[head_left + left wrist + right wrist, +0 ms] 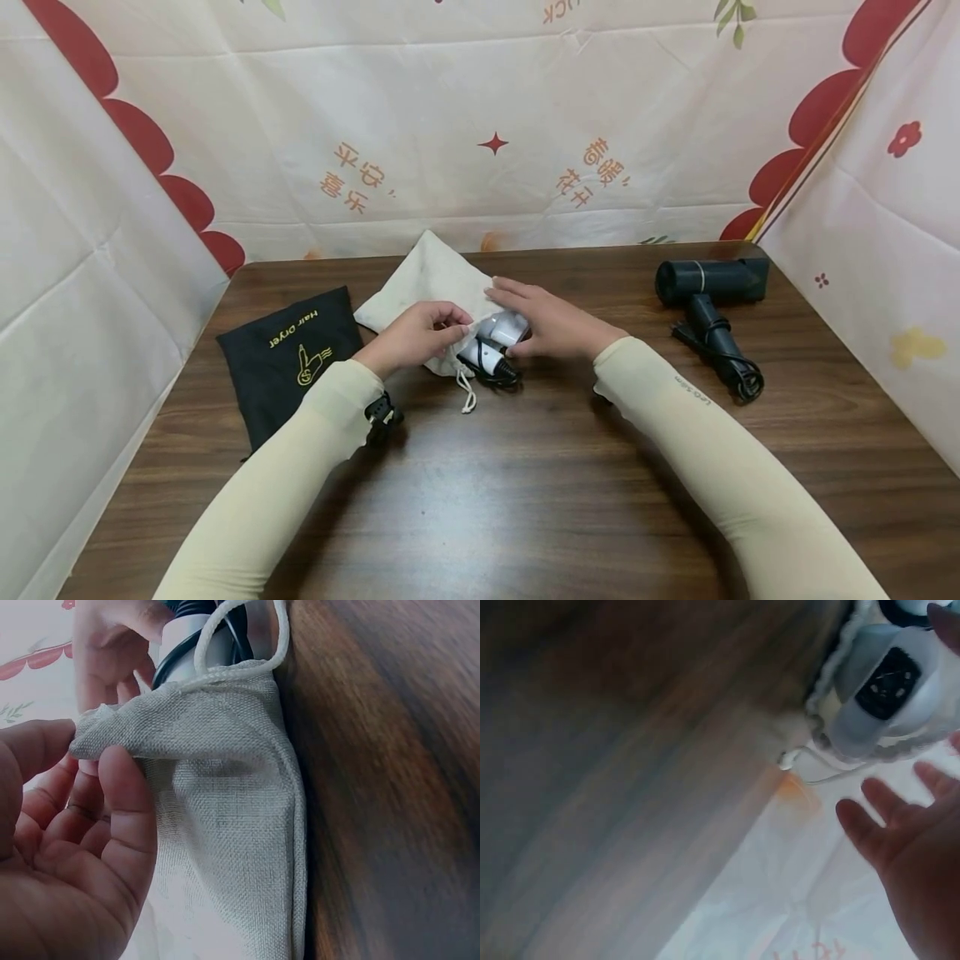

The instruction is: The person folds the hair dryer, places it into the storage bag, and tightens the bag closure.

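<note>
The table (465, 508) offers passage between 2 sleeves (288, 467), but the cream bag (435, 279) blocks the way ahead.

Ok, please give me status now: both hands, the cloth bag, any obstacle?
Left hand pinches the cloth bag at its mouth; right hand by the white appliance, fingers outstretched. Appliance partly inside bag. Black cord and drawstring at mouth, might snag.

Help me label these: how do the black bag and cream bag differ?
The black bag bears yellow print; the cream bag shows none. The black bag lies flat; the cream bag's mouth shows a white appliance. The left hand pinches the cream bag, not the black bag. Both lie on the table.
</note>
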`<state>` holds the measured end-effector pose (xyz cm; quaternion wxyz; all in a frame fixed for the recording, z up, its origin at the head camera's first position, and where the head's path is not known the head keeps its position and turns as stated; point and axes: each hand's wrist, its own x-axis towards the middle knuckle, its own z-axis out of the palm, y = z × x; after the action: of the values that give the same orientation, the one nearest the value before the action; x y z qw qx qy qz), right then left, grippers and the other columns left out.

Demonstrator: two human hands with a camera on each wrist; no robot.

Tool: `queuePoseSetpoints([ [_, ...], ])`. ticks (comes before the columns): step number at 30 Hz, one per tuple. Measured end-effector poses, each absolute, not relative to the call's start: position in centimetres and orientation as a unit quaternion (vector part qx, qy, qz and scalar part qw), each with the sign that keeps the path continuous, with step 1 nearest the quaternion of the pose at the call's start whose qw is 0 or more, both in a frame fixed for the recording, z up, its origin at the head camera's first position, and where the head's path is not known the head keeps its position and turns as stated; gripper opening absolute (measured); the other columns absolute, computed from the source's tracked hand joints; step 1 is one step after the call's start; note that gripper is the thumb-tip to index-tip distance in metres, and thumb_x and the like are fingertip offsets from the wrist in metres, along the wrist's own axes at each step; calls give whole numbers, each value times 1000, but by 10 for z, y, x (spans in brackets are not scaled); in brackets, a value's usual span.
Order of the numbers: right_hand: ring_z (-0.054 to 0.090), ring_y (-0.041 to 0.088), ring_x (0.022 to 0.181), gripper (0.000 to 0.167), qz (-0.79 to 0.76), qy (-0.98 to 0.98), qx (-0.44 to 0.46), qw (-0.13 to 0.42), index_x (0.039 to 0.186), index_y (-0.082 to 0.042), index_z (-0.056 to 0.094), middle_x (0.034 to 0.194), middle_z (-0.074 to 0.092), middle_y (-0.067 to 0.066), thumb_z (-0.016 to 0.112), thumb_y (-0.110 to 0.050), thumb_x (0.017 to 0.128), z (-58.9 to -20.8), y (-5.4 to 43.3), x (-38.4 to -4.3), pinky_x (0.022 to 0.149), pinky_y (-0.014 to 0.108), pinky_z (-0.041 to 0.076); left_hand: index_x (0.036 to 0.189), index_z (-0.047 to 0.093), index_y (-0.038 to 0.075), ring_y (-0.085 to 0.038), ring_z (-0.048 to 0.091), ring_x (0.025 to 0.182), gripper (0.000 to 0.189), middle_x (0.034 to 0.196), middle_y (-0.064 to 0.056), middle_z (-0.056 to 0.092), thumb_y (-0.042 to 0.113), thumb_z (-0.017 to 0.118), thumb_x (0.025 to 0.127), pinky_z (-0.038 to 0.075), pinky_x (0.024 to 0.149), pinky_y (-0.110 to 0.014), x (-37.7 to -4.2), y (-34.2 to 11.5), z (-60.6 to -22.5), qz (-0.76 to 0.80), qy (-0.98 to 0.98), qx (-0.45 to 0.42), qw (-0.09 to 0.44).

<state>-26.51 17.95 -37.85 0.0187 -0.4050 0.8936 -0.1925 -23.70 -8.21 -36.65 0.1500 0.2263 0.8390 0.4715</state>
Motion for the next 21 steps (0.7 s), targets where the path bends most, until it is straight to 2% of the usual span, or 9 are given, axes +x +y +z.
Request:
queuePoseSetpoints([
  [6,33,29,143,80,-189,891,-408,57,153,-12,38,159,30,12,78,-27,85,-384,175,-274,111,44,33,110,68,7,-19,58,69,14,92,-6,63,14,59,100,51,63,-31,-236,-84,-369,471,836,230,165],
  [13,37,30,140,84,-188,903,-385,40,152,-10,39,156,34,14,81,-33,84,-385,170,-268,110,43,34,107,69,10,-18,57,74,13,92,-4,64,15,60,100,48,65,-31,-236,-86,-369,447,849,245,139],
  [18,57,30,115,89,-167,924,-345,13,151,-9,41,145,43,14,80,-47,81,-385,160,-255,96,43,47,106,70,11,-17,58,85,13,94,-2,66,16,60,99,48,76,-33,-238,-92,-373,427,865,239,114],
  [21,63,32,97,90,-141,937,-320,-4,150,-8,43,137,46,16,78,-54,80,-383,152,-246,85,44,52,107,70,11,-18,60,89,14,98,-2,67,17,61,99,49,80,-35,-238,-95,-376,427,869,226,110],
])
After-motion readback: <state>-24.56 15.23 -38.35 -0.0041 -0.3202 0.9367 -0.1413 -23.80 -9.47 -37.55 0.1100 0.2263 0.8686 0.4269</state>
